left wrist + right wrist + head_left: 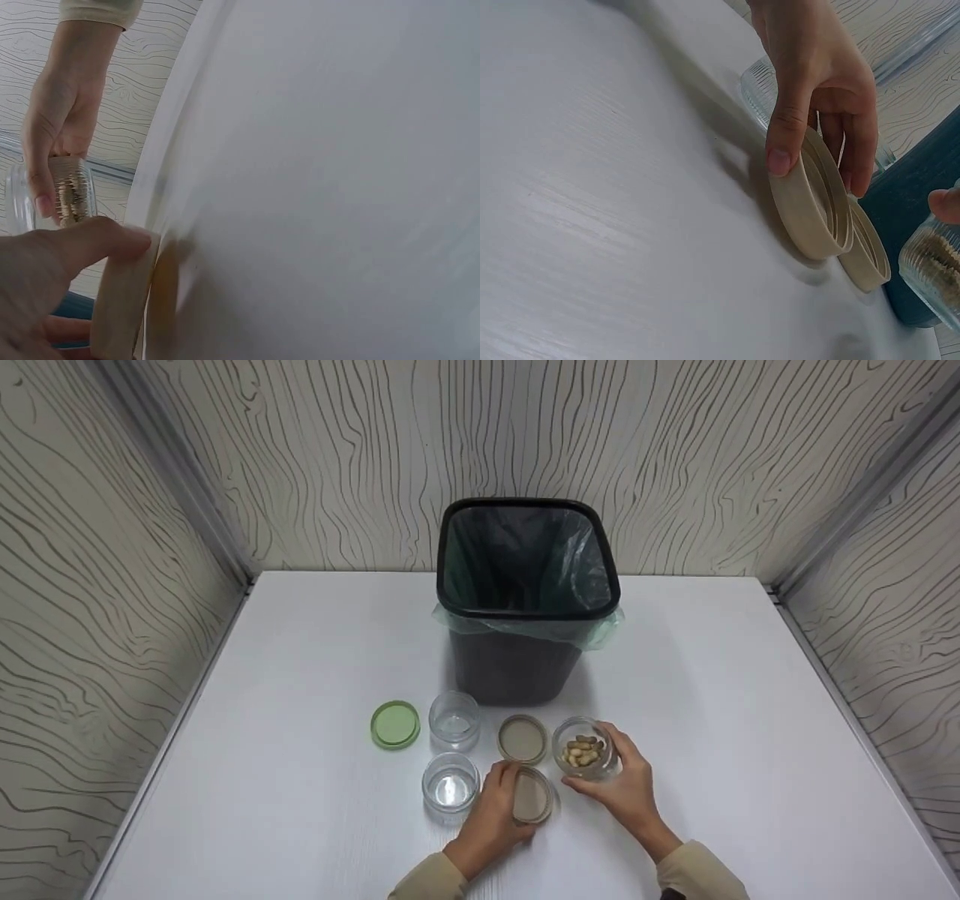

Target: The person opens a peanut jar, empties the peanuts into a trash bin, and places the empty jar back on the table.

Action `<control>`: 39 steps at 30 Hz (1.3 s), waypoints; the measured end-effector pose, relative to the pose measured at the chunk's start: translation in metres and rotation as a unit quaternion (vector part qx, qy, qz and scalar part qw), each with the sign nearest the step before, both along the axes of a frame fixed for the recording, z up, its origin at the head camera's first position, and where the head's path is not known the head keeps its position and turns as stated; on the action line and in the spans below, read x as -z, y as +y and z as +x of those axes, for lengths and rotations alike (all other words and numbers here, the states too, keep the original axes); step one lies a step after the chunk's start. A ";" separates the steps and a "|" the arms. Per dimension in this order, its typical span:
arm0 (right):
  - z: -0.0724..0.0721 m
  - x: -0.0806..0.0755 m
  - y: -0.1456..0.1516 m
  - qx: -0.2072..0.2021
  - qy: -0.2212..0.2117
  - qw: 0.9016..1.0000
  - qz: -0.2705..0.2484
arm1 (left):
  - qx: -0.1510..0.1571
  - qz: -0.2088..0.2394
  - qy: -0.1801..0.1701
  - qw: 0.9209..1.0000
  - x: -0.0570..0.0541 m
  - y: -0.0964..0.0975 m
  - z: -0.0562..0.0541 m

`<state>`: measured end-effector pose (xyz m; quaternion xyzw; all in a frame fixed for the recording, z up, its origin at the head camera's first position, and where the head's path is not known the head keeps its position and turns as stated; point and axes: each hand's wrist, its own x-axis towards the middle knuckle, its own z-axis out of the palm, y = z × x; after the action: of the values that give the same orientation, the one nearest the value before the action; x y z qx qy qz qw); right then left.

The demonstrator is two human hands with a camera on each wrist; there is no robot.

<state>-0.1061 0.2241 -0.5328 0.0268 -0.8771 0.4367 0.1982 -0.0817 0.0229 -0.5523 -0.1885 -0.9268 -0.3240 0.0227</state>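
My left hand [493, 814] grips a beige jar lid [532, 795] between thumb and fingers, with the lid's inner side facing up. In the right wrist view this lid [810, 206] sits at or just above the tabletop; I cannot tell which. My right hand [624, 780] holds a small glass jar [585, 769] from its right side, with several unshelled peanuts [583, 751] inside. Between the hands, a second beige lid [523, 739] lies just beyond the gripped one. Left of my left hand stands an open glass jar [450, 784].
Behind that jar is another open glass jar [454, 720], with a green lid [395, 724] to its left. A black bin [517, 664] with a greenish liner stands at the back middle of the white table [315, 645]. Patterned panels [337, 457] enclose the back and sides.
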 end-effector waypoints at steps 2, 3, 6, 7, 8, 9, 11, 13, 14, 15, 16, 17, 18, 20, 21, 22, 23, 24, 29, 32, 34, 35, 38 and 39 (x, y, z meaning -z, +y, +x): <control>0.000 0.000 -0.001 0.000 -0.002 1.000 -0.003 | 0.000 -0.005 -0.004 1.000 -0.001 0.000 0.000; 0.000 0.000 -0.001 -0.001 -0.003 1.000 -0.006 | 0.000 -0.007 -0.004 1.000 -0.001 0.000 0.001; 0.000 -0.001 -0.001 0.000 -0.008 1.000 -0.006 | -0.001 -0.018 -0.003 1.000 -0.001 -0.001 0.001; 0.000 -0.001 -0.001 -0.001 -0.011 1.000 -0.007 | -0.001 -0.023 -0.002 1.000 -0.001 -0.001 0.001; 0.000 -0.001 -0.001 -0.001 -0.011 1.000 -0.005 | -0.002 -0.027 -0.002 1.000 -0.001 -0.001 0.002; 0.000 -0.002 -0.001 -0.002 -0.013 1.000 -0.002 | -0.002 -0.031 -0.002 1.000 -0.001 -0.002 0.002; 0.000 -0.002 0.000 -0.002 -0.014 1.000 0.003 | -0.001 -0.037 -0.002 0.999 -0.001 -0.002 0.002; 0.000 -0.002 -0.001 -0.002 -0.013 1.000 -0.001 | 0.000 -0.038 -0.006 0.999 -0.002 -0.001 0.003; 0.000 -0.002 -0.001 -0.002 -0.011 1.000 -0.003 | 0.000 -0.038 -0.009 0.999 -0.002 -0.001 0.003; 0.000 -0.002 -0.001 -0.002 -0.010 1.000 -0.006 | 0.000 -0.037 -0.011 0.999 -0.002 -0.001 0.003; -0.001 -0.001 -0.001 -0.003 -0.005 1.000 -0.007 | 0.001 -0.035 -0.012 0.999 -0.003 -0.001 0.002; -0.001 -0.001 -0.001 -0.004 -0.001 1.000 -0.007 | 0.002 -0.033 -0.013 0.999 -0.003 -0.001 0.002; -0.001 -0.001 -0.001 -0.006 0.002 1.000 -0.010 | 0.003 -0.031 -0.013 0.999 -0.003 0.000 0.002; -0.001 -0.001 -0.001 -0.009 0.010 1.000 -0.007 | 0.005 -0.029 -0.010 1.000 -0.003 0.000 0.002; -0.002 -0.001 -0.001 -0.010 0.013 1.000 -0.007 | 0.006 -0.030 -0.005 1.000 -0.004 0.000 0.002; -0.002 -0.001 -0.002 -0.010 0.015 1.000 -0.006 | 0.006 -0.031 0.001 0.999 -0.004 0.000 0.002; -0.002 -0.001 -0.002 -0.010 0.016 1.000 -0.007 | 0.007 -0.034 0.005 0.999 -0.004 0.000 0.002; -0.002 -0.001 -0.002 -0.011 0.020 1.000 -0.006 | 0.007 -0.034 0.012 0.999 -0.005 0.001 0.002; -0.002 -0.003 -0.001 -0.014 0.034 0.999 0.000 | 0.005 -0.035 0.018 0.999 -0.012 0.001 0.002; -0.004 -0.006 -0.001 -0.015 0.031 0.999 -0.007 | 0.004 -0.027 0.010 1.000 -0.017 0.001 0.000; -0.005 -0.009 0.000 -0.012 0.027 1.000 -0.010 | 0.005 -0.020 0.007 1.000 -0.022 0.000 -0.001; -0.006 -0.011 0.000 -0.011 0.026 1.000 -0.010 | 0.007 -0.017 0.006 1.000 -0.023 0.000 -0.002; -0.007 -0.015 0.001 -0.009 0.018 1.000 -0.019 | 0.013 -0.011 0.013 1.000 -0.028 -0.001 -0.004; -0.007 -0.017 0.001 -0.010 0.016 1.000 -0.019 | 0.014 -0.008 0.017 1.000 -0.029 -0.002 -0.005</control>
<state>-0.1134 0.2253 -0.5159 0.0389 -0.8651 0.4546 0.2086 -0.0872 0.0211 -0.5236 -0.2072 -0.9263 -0.3132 0.0319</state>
